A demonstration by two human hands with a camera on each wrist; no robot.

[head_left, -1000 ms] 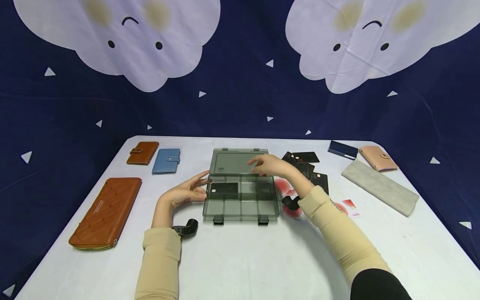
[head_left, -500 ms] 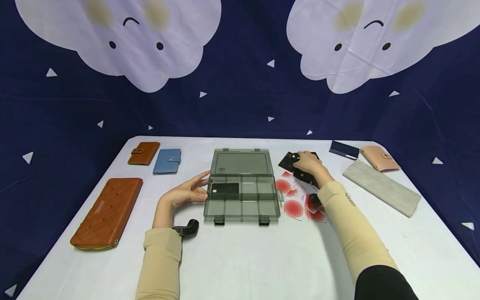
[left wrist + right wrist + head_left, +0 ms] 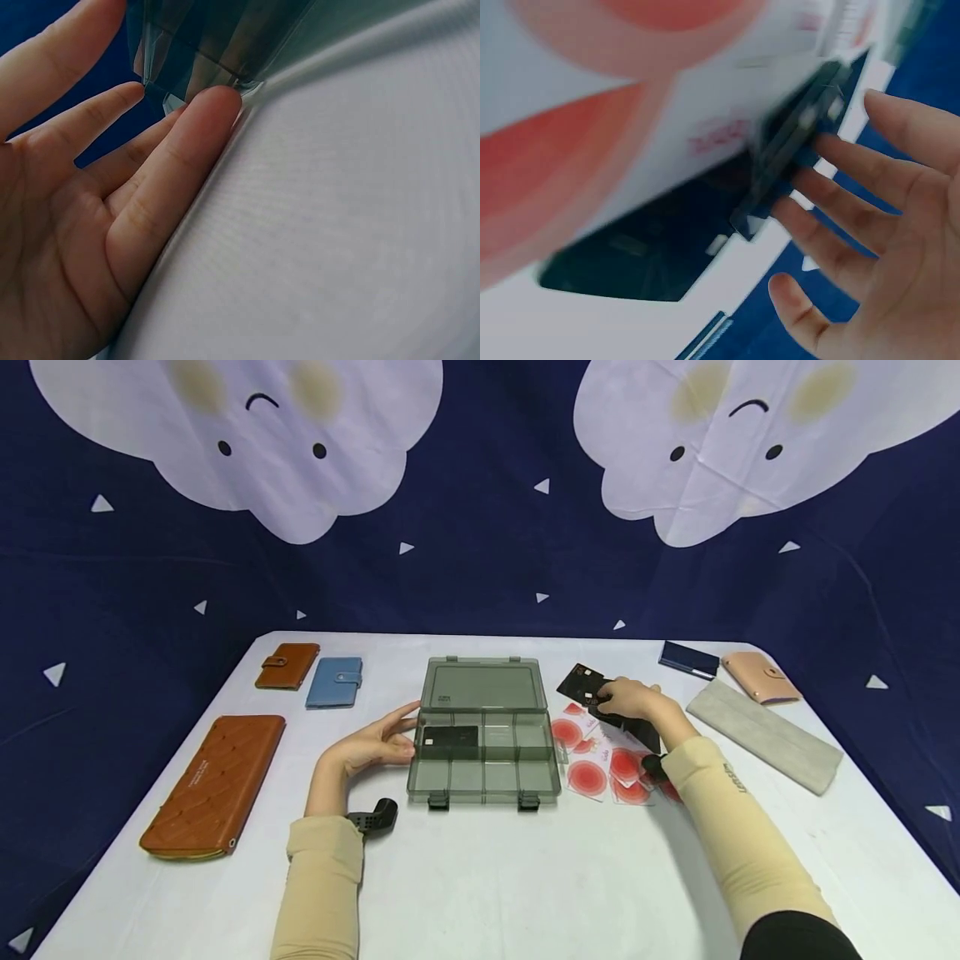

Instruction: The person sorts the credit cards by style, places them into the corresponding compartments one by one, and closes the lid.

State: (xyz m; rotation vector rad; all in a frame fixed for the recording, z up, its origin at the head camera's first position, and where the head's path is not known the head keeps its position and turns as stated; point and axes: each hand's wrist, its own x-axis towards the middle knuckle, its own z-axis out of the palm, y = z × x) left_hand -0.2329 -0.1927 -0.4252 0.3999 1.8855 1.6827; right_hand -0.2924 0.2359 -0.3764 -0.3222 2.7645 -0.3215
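Note:
A clear grey divided box point(image 3: 502, 781) lies with its lid point(image 3: 480, 685) folded back, and a black card point(image 3: 452, 742) sits in its upper left part. My left hand point(image 3: 375, 745) touches the box's left side with spread, fairly straight fingers. In the left wrist view, a fingertip point(image 3: 217, 101) rests at the box's corner. To the right of the box, my right hand point(image 3: 633, 700) is over a group of black cards point(image 3: 579, 680). Its extended fingers reach the edge of the blurred black cards point(image 3: 780, 142) in the right wrist view. Below them lie red-and-white cards point(image 3: 587, 777).
Along the left are a large brown wallet point(image 3: 213, 785), a small brown wallet point(image 3: 287, 666) and a blue wallet point(image 3: 334, 682). On the right lie a dark blue case point(image 3: 688, 660), a pink wallet point(image 3: 760, 677) and a long grey pouch point(image 3: 765, 735).
My right hand has moved from above the box to the right, onto the black cards, then slightly farther right. Some black cards have shifted. The left hand stays at the box.

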